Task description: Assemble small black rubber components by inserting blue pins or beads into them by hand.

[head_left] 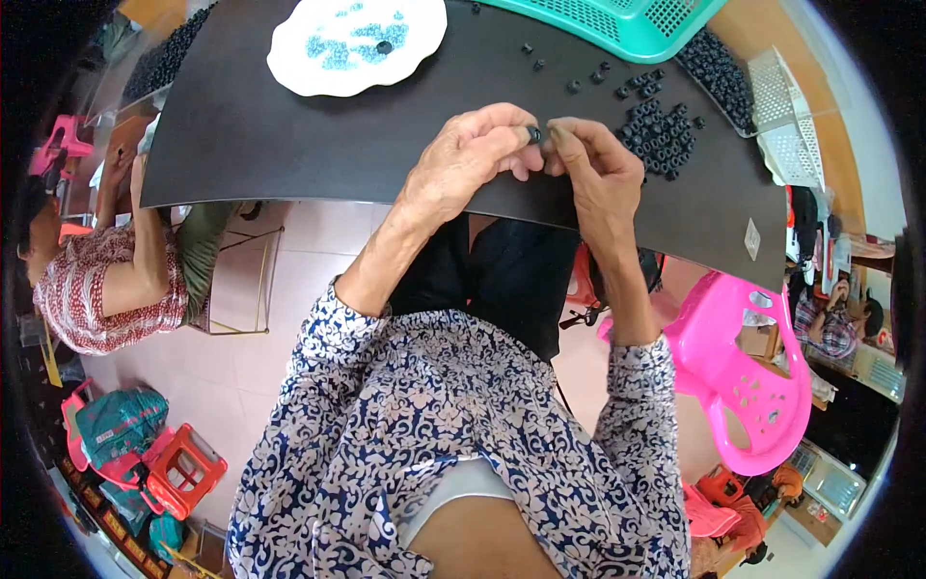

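Above the near edge of the dark table, my left hand (475,159) pinches a small black ring-like part (534,134) between thumb and forefinger. Close beside it, almost touching, is my right hand (600,174), its thumb and forefinger pressed together; whatever they hold is too small to make out. A loose pile of the same black parts (661,140) lies just right of my right hand, with a few scattered farther off. Beyond my left hand, a white wavy-edged plate (289,75) carries tiny blue pieces (333,53) and one black part (384,47).
A green perforated basket (648,50) stands at the far edge. Right of it are a bin of black parts (719,82) and a white perforated basket (793,135). A pink plastic chair (709,357) is at lower right. Another person (116,280) sits at the left.
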`<state>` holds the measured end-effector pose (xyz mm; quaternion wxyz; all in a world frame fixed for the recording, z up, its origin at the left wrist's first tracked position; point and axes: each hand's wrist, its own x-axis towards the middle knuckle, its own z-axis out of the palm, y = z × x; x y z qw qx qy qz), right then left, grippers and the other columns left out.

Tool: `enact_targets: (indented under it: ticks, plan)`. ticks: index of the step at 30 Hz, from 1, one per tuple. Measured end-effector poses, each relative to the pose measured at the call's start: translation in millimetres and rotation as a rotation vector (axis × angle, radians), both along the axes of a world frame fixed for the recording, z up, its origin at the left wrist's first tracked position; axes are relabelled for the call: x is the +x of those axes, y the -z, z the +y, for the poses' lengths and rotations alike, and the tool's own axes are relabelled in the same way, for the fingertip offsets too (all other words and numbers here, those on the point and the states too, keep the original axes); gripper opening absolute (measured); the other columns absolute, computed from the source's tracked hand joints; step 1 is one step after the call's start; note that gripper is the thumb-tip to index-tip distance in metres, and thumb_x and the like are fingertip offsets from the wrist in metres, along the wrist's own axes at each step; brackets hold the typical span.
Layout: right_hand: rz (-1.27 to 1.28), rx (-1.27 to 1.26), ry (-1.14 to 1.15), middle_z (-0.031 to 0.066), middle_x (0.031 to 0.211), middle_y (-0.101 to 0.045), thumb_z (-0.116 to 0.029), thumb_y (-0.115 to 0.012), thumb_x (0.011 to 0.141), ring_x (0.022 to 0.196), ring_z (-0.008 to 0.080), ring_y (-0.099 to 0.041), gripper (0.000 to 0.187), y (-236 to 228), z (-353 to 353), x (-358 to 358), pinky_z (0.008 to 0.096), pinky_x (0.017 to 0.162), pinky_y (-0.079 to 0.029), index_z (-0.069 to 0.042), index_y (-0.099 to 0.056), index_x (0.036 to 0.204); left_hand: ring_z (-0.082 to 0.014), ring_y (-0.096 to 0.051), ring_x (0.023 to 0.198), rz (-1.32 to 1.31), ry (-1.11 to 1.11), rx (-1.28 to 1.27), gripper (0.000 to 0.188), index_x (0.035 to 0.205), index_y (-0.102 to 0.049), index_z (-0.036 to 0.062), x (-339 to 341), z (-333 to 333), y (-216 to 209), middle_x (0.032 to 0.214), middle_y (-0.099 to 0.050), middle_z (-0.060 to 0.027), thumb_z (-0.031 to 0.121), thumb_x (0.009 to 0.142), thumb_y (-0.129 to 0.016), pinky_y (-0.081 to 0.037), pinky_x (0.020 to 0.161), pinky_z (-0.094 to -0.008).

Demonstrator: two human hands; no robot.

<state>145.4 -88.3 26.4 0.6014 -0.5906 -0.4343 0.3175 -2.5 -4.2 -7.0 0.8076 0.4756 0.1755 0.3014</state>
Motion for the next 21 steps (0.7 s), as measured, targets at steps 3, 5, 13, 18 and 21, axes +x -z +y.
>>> enact_targets:
  ticks: [3, 5, 13, 18, 21]
  plan:
    - [-0.448, -0.061, -0.001, 0.0018, 0.075, -0.067, -0.009, -0.065, 0.087, 0.067, 0.0047, -0.059, 0.017, -23, 26, 21, 0.0201, 0.060, -0.047, 0.000, -0.070, 0.101, -0.0118, -0.060, 0.078, 0.030, -0.007, -0.007, 0.025, 0.108, -0.060, -0.0028, -4, -2, -5, 0.086, -0.066, -0.0071, 0.017, 0.096, -0.052, -0.048, 0.073, -0.0241]
    - [-0.710, -0.053, -0.028, 0.0024, 0.079, -0.068, -0.008, -0.067, 0.086, 0.068, 0.0071, -0.059, 0.018, -30, 50, 43, 0.0220, 0.063, -0.047, 0.000, -0.070, 0.102, -0.0143, -0.060, 0.079, 0.053, -0.003, 0.004, 0.024, 0.110, -0.058, -0.0046, -5, -3, -8, 0.087, -0.064, -0.0082, 0.014, 0.097, -0.051, -0.050, 0.074, -0.0259]
    - [-1.344, 0.092, -0.361, 0.0104, 0.081, -0.068, -0.008, -0.070, 0.078, 0.069, 0.0196, -0.063, 0.026, -20, 113, 68, 0.0307, 0.068, -0.052, -0.001, -0.070, 0.103, -0.0115, -0.062, 0.076, 0.042, -0.029, 0.043, 0.030, 0.109, -0.062, -0.0023, -3, -5, -5, 0.084, -0.069, -0.0064, 0.021, 0.094, -0.052, -0.048, 0.072, -0.0243]
    - [-0.992, 0.001, -0.287, 0.0050, 0.079, -0.066, -0.008, -0.069, 0.080, 0.070, 0.0091, -0.061, 0.021, -38, 90, 37, 0.0247, 0.066, -0.051, -0.001, -0.070, 0.100, -0.0140, -0.061, 0.080, 0.018, -0.051, -0.004, 0.027, 0.110, -0.059, -0.0039, -5, -1, -7, 0.086, -0.066, -0.0085, 0.017, 0.095, -0.051, -0.048, 0.075, -0.0271]
    - [-0.696, -0.045, -0.234, 0.0011, 0.084, -0.067, -0.005, -0.067, 0.084, 0.076, 0.0042, -0.060, 0.019, -28, 63, 28, 0.0202, 0.069, -0.050, -0.001, -0.070, 0.102, -0.0134, -0.061, 0.079, -0.075, -0.117, -0.034, 0.026, 0.110, -0.059, -0.0049, -5, -1, -4, 0.086, -0.066, -0.0086, 0.015, 0.096, -0.051, -0.046, 0.070, -0.0246]
